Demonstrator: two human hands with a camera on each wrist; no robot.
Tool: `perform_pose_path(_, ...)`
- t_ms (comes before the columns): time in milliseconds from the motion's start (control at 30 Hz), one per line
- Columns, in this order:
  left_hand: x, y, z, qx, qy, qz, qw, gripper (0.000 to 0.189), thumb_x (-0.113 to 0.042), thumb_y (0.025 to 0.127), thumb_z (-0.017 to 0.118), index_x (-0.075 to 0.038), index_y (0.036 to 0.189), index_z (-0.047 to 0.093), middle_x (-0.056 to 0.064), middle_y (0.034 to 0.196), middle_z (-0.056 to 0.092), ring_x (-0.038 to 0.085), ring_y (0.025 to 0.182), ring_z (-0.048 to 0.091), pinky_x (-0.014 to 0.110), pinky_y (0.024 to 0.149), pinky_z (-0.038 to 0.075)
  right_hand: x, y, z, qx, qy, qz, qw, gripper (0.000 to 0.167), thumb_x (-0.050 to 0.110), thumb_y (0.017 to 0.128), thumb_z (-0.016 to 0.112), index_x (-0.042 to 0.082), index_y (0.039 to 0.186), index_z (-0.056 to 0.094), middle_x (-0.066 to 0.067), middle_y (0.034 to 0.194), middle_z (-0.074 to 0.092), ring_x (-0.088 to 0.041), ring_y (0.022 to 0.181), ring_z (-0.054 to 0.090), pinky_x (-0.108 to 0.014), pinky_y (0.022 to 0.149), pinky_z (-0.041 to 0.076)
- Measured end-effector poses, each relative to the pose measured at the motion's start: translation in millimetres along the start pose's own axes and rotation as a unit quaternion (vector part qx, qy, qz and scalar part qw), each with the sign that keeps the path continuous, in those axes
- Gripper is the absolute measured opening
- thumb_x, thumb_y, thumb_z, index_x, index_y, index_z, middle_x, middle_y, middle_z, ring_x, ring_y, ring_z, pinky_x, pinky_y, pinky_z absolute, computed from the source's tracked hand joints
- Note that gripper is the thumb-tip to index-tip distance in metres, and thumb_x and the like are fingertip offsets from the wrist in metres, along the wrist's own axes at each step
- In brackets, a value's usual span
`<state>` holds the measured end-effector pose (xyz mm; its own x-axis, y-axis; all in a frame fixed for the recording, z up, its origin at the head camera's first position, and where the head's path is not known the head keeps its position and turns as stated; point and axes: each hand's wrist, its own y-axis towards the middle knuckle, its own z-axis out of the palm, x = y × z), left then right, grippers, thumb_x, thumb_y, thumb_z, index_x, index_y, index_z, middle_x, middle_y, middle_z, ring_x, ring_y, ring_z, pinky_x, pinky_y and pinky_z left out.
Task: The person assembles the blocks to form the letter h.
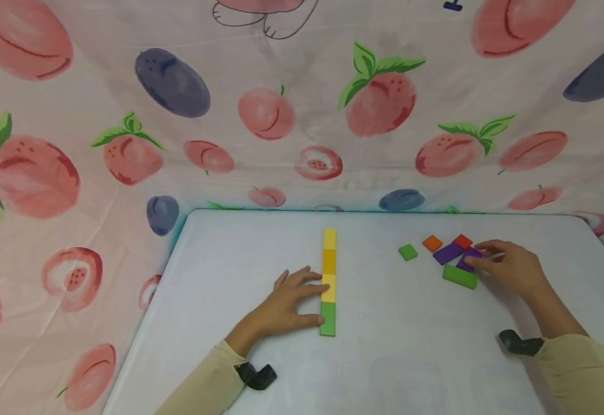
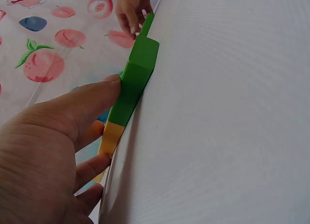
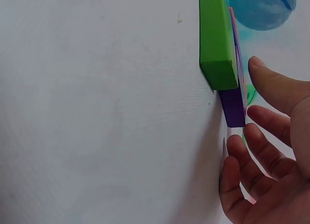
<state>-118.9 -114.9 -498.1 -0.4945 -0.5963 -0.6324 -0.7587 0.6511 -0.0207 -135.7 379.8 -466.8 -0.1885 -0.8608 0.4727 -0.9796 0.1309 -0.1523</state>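
Observation:
A straight row of blocks lies on the white table: a green block (image 1: pixel 328 320) nearest, then a yellow block (image 1: pixel 328 294), a darker yellow block (image 1: pixel 329 262) and another yellow block (image 1: pixel 329 238). My left hand (image 1: pixel 283 302) rests along the row's left side, fingers spread, its thumb touching the green block (image 2: pixel 128 93) in the left wrist view. At the right, my right hand (image 1: pixel 514 268) reaches over a purple block (image 1: pixel 469 258), thumb and fingers loosely bent around it. In the right wrist view, a gap shows between the thumb and the purple block (image 3: pixel 233 108).
Around the purple block lie a long green block (image 1: pixel 460 277), another purple block (image 1: pixel 448 253), a red block (image 1: pixel 463 241), an orange block (image 1: pixel 432 243) and a small green block (image 1: pixel 408 252). A fruit-print cloth (image 1: pixel 208 184) hangs behind the table (image 1: pixel 385 357).

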Motion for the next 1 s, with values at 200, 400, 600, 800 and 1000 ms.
perform_pose_path(200, 0.1, 0.5, 0.2, 0.000, 0.001, 0.000, 1.0000, 0.062, -0.048, 0.088, 0.076, -0.028, 0.144, 0.060, -0.002, 0.155, 0.047, 0.022, 0.158, 0.022, 0.060, 0.127, 0.004, 0, 0.5, -2, 0.017, -0.021, 0.002, 0.9996, 0.078, 0.058, 0.091, 0.070, -0.005, 0.136, 0.057, -0.035, 0.125, 0.058, -0.051, 0.110, 0.053, -0.058, 0.079, 0.051)
perform_pose_path(400, 1.0, 0.5, 0.6, 0.000, 0.005, -0.001, 1.0000, 0.062, -0.048, 0.088, 0.076, -0.028, 0.145, 0.059, -0.002, 0.155, 0.047, 0.022, 0.158, 0.022, 0.060, 0.127, 0.004, 0, 0.6, -1, 0.021, -0.021, 0.004, 0.9996, 0.079, 0.058, 0.091, 0.069, -0.005, 0.137, 0.056, -0.035, 0.128, 0.056, -0.052, 0.112, 0.052, -0.061, 0.083, 0.050)
perform_pose_path(600, 1.9, 0.4, 1.2, -0.002, 0.003, 0.002, 1.0000, 0.061, -0.048, 0.088, 0.076, -0.028, 0.144, 0.060, -0.002, 0.155, 0.047, 0.022, 0.157, 0.022, 0.061, 0.126, 0.004, -3, -0.1, 4, 0.005, -0.001, 0.007, 1.0000, 0.078, 0.059, 0.092, 0.068, -0.001, 0.139, 0.054, -0.034, 0.133, 0.055, -0.052, 0.116, 0.051, -0.066, 0.088, 0.047)
perform_pose_path(800, 1.1, 0.2, 1.0, -0.003, -0.001, 0.000, 1.0000, 0.061, -0.047, 0.088, 0.076, -0.028, 0.144, 0.060, -0.001, 0.154, 0.047, 0.023, 0.157, 0.022, 0.061, 0.126, 0.004, -4, -1.5, 7, -0.009, 0.021, 0.017, 0.9996, 0.077, 0.058, 0.090, 0.071, 0.003, 0.141, 0.052, -0.032, 0.128, 0.060, -0.051, 0.117, 0.050, -0.065, 0.087, 0.046)
perform_pose_path(1000, 1.1, -0.1, 0.8, -0.003, 0.000, 0.003, 1.0000, 0.061, -0.047, 0.088, 0.077, -0.028, 0.144, 0.060, -0.001, 0.154, 0.047, 0.023, 0.157, 0.022, 0.061, 0.126, 0.004, -4, -4.9, 8, -0.029, 0.067, 0.009, 0.9973, 0.068, 0.053, 0.092, 0.072, 0.009, 0.142, 0.055, -0.029, 0.129, 0.063, -0.050, 0.119, 0.055, -0.058, 0.086, 0.052)
